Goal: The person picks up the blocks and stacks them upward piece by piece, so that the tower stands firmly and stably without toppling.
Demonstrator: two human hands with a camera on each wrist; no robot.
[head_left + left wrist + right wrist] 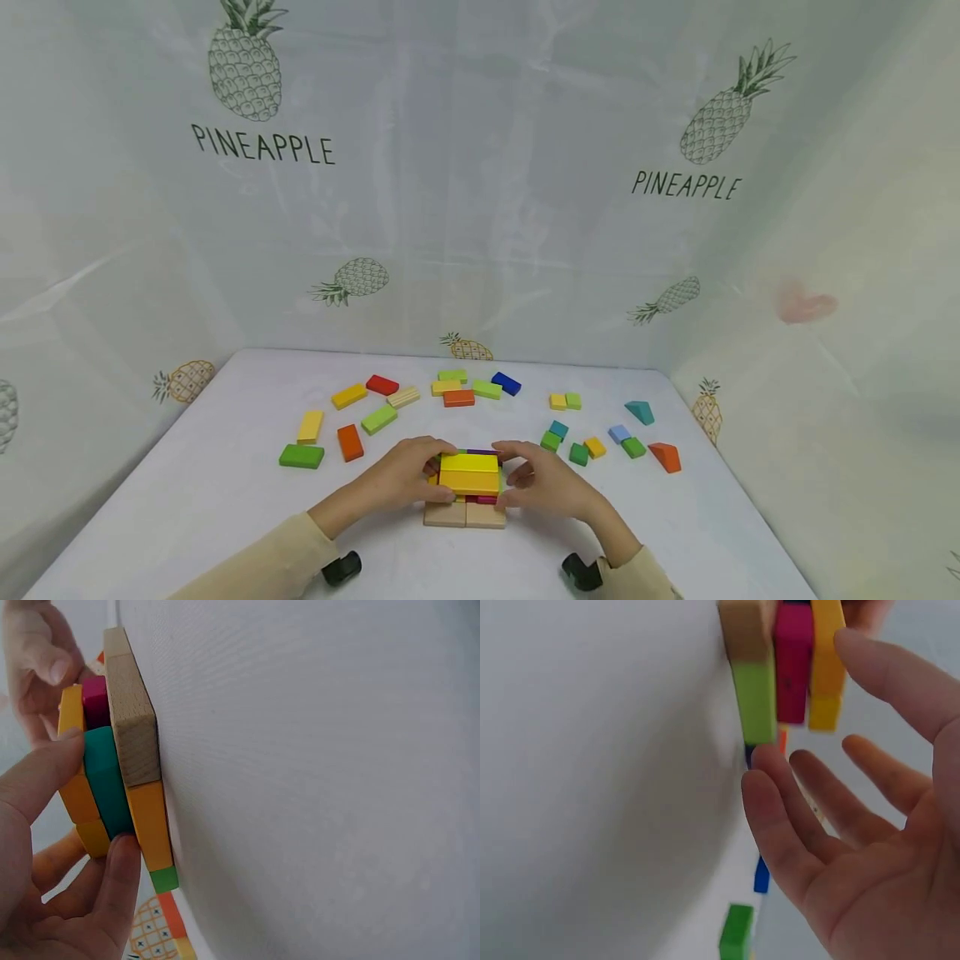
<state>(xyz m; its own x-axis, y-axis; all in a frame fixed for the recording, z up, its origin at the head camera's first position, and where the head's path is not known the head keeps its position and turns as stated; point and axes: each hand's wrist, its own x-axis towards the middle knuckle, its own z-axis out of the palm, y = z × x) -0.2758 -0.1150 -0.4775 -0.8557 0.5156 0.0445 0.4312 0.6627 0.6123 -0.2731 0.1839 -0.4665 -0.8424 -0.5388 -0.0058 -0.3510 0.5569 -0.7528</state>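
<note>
A low layered stack of wooden blocks stands at the table's front middle. Its top bears a yellow block (pixel 469 462) and an orange-yellow block (pixel 469 482) side by side. My left hand (pixel 405 475) pinches this pair at the left end, thumb in front and forefinger behind. Below them are a teal block (pixel 106 776) and a magenta block (pixel 792 664). Plain wood blocks (pixel 445 515) and a light green block (pixel 755 701) lie in the bottom layer. At the right end, my right hand (pixel 551 482) has its thumb at the orange-yellow block, its other fingers spread apart.
Loose blocks lie behind and left of the stack, among them a green block (pixel 302 456) and an orange-red block (pixel 350 442). Small cubes (pixel 578 453) and triangular pieces (pixel 665 457) lie to the right. A pineapple-print curtain (pixel 480 208) hangs behind the table (pixel 187 500).
</note>
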